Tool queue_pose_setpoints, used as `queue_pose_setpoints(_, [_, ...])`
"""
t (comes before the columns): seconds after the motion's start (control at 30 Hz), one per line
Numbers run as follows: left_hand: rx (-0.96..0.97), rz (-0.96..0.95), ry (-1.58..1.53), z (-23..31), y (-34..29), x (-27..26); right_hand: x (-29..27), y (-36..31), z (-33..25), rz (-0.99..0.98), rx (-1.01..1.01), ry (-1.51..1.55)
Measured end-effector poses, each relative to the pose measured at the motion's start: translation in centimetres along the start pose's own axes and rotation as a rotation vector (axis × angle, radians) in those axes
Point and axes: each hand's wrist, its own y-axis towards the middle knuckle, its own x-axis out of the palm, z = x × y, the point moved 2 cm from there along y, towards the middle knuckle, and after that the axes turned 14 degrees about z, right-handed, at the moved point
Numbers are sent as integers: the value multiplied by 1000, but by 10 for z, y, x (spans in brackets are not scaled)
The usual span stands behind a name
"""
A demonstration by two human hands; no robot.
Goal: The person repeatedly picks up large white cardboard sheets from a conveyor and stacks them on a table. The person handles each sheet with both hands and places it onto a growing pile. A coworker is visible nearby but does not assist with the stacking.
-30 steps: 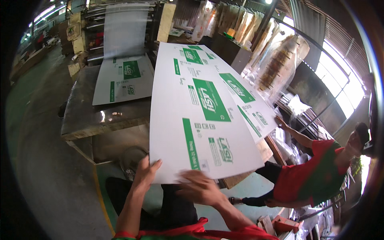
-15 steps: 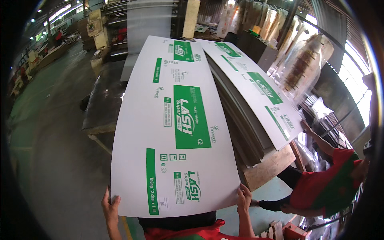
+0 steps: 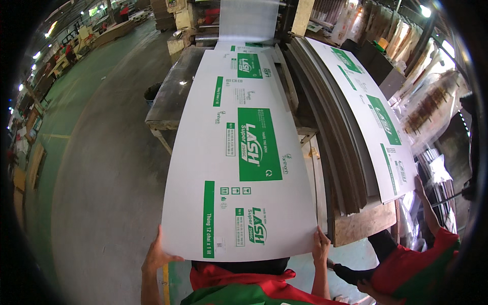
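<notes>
Both hands grasp one large white sheet with green print, left hand at its near left corner, right hand at its near right edge. Sheet extends forward from between the hands, far part over a metal surface. Right of the right hand: stack of boards, topped by another printed sheet, a co-worker's hand at its edge.

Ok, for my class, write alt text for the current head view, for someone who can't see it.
A person's left hand and right hand hold the near corners of a large white sheet printed in green. A metal table shows behind it. To the right, a co-worker's hand touches a similar sheet on a stack.
</notes>
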Motion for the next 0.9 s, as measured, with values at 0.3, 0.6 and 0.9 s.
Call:
queue_pose_setpoints(0.3, [-94,-262,73,43,25,-42,-11,-31,-22,-1,79,-123])
queue_pose_setpoints(0.6, [6,-128,209,35,185,39,112,105,-32,86,-175,-113])
queue_pose_setpoints(0.9, [38,76,150,-6,266,110,189,212,-9,57,47,-149])
